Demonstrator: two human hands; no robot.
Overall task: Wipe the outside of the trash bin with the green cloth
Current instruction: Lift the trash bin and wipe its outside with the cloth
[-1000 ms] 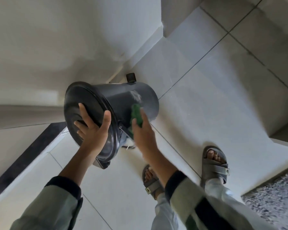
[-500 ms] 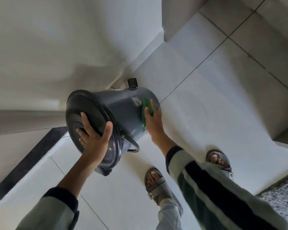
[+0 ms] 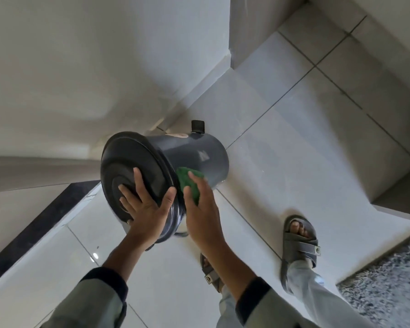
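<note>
A dark grey round trash bin (image 3: 199, 152) is tilted toward me on the tiled floor, its closed black lid (image 3: 130, 171) facing me. My left hand (image 3: 147, 209) is spread on the lid, thumb hooked over its rim, steadying the bin. My right hand (image 3: 201, 209) presses a green cloth (image 3: 187, 181) flat against the bin's side wall, just behind the lid rim. A small black pedal (image 3: 197, 126) sticks out at the bin's far end.
A white wall (image 3: 81, 67) stands right behind the bin and a wall corner (image 3: 246, 31) juts out at the back. My sandalled feet (image 3: 301, 237) are on the grey tile floor. A shaggy grey rug (image 3: 386, 287) lies at the lower right. A dark strip (image 3: 33, 230) runs along the left.
My right hand has slid the green cloth back along the bin's side, from the far end toward the lid rim. The left hand stays on the lid.
</note>
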